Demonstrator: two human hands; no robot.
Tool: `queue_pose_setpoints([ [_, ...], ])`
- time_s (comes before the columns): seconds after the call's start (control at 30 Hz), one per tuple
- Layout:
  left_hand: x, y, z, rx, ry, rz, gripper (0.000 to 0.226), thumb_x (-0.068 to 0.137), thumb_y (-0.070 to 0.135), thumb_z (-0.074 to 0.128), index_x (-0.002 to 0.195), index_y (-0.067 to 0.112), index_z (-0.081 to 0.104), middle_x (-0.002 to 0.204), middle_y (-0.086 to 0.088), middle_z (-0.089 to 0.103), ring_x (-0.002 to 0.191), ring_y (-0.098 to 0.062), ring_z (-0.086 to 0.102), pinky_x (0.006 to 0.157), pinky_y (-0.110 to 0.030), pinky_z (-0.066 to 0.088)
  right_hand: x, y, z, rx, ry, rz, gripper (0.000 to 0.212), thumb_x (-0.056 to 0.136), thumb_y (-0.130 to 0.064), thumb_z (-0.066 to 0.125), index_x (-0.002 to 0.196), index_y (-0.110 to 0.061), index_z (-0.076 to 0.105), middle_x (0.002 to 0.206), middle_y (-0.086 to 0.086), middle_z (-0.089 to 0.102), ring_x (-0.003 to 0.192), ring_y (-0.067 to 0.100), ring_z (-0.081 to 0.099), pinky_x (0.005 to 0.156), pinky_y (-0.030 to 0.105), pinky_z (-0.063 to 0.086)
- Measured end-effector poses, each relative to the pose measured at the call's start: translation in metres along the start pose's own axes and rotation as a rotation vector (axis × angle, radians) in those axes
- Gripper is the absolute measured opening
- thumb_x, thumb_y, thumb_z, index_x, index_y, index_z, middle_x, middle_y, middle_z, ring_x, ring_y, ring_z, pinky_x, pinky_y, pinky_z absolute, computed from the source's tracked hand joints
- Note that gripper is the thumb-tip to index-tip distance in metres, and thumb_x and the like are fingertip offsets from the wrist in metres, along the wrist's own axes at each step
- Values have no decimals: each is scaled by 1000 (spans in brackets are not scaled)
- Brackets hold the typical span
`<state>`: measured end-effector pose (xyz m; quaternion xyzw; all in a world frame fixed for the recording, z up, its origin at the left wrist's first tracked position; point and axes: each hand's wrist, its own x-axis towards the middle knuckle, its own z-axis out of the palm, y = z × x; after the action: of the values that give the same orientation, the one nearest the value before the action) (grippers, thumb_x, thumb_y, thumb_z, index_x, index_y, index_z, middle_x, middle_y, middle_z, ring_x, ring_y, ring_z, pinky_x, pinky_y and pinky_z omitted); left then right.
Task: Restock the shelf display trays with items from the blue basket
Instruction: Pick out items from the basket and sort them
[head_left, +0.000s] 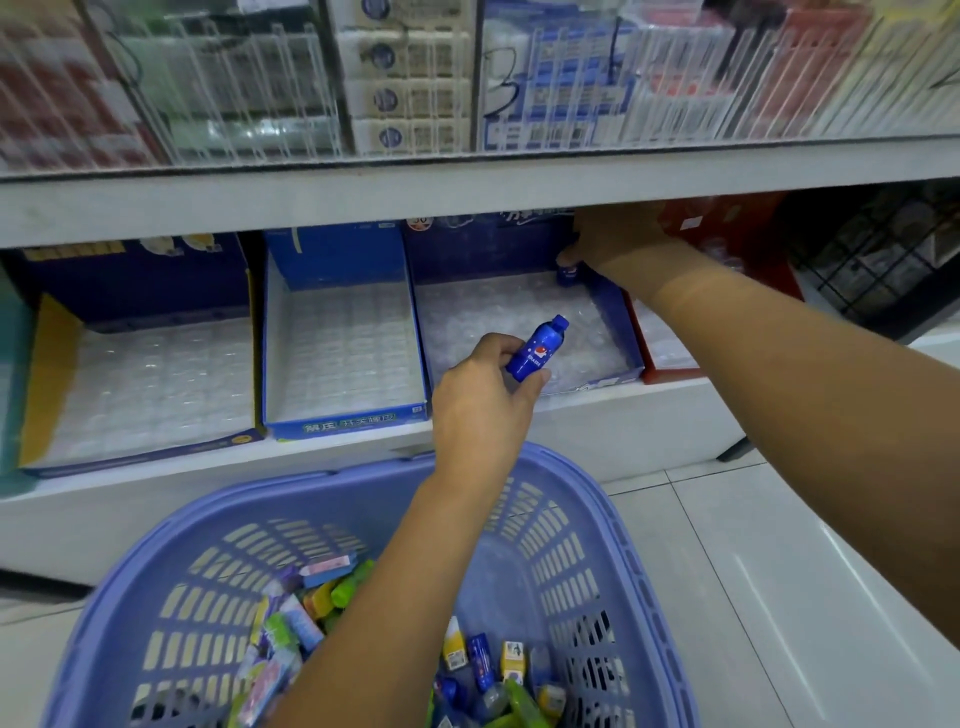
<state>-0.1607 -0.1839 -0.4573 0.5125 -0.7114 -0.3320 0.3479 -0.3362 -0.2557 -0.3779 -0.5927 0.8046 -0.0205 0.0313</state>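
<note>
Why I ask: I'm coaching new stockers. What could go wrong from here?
1. The right hand holds a second bottle at the back corner of the dark blue tray, partly hidden by the hand; it may land tilted instead of seating in the clear liner.
2. The left hand holds the blue bottle tilted, by its lower end only, over the tray's front; a slip could drop it into the blue basket.

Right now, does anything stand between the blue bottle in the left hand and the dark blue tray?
Nothing visible. The left hand holds the blue bottle over the front edge of the dark blue tray, with bare insert beyond it. The right hand, holding a second bottle, takes up only the back right corner.
</note>
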Motion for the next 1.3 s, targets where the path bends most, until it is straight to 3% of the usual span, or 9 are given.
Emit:
queue_pose_setpoints([
  [0.13, -1, 3, -1, -1, -1, -16, 33, 80, 35, 72, 109, 24, 61, 95, 11, 69, 80, -8, 62, 66, -22, 46, -3, -1, -6, 26, -26, 2, 36, 89, -20, 59, 120, -2, 52, 120, 19, 57, 108, 34, 54, 84, 34, 42],
  [0.3, -1, 3, 0, 8, 4, -22, 33, 80, 37, 71, 108, 25, 61, 92, 11, 69, 77, -7, 61, 63, -22, 44, -44, -8, -14, 112, 182, 27, 28, 92, -26, 54, 104, -3, 64, 104, 16, 65, 95, 30, 60, 77, 32, 45],
  [0.43, -2, 4, 2, 23, 33, -19, 32, 79, 37, 72, 106, 24, 61, 90, 10, 71, 78, -10, 64, 62, -23, 40, -91, -13, -10, 764, -87, 131, 19, 84, -24, 69, 92, -7, 67, 76, 6, 68, 55, 10, 65, 53, 17, 53],
  [0.5, -3, 4, 2, 36, 46, -7, 31, 79, 35, 72, 105, 23, 61, 89, 9, 71, 77, -12, 64, 61, -22, 37, -100, -12, -2, 965, -147, 167, 21, 82, -15, 71, 100, -5, 66, 85, 13, 70, 58, 11, 67, 51, 13, 53],
  [0.63, -3, 5, 2, 42, 44, 11, 32, 81, 34, 71, 107, 20, 61, 92, 8, 71, 80, -13, 65, 63, -23, 40, -98, -14, 5, 1099, -197, 179, 15, 81, -5, 70, 95, -3, 65, 97, 22, 68, 74, 21, 67, 67, 18, 57],
  [0.77, -5, 3, -1, 119, -5, 102, 38, 90, 36, 59, 124, 18, 57, 106, 1, 70, 93, -18, 65, 74, -25, 45, -78, -6, 1, 974, -19, 71, 13, 77, -7, 74, 88, -12, 68, 87, 7, 67, 64, -2, 62, 62, 6, 49],
  [0.9, -11, -1, -2, 222, -101, 247, 34, 98, 26, 48, 125, 9, 62, 133, -5, 58, 128, -18, 49, 107, -24, 33, -44, 4, -8, 580, 219, -41, 24, 82, -13, 69, 106, -9, 67, 102, 9, 67, 89, 17, 60, 79, 15, 42],
  [1.1, -9, -4, -3, 236, -126, 252, 35, 99, 26, 44, 127, 12, 60, 136, -2, 55, 131, -14, 44, 110, -23, 30, -6, 4, 4, 360, 30, -111, 30, 89, -23, 60, 118, -13, 60, 118, 11, 63, 108, 26, 56, 97, 39, 45],
  [1.3, -8, -4, -2, 220, -109, 259, 33, 98, 25, 46, 124, 12, 62, 133, -2, 58, 129, -14, 48, 109, -24, 33, 8, 9, 6, 390, -63, -136, 37, 88, -19, 62, 124, -14, 56, 124, 9, 59, 111, 26, 55, 96, 32, 44],
])
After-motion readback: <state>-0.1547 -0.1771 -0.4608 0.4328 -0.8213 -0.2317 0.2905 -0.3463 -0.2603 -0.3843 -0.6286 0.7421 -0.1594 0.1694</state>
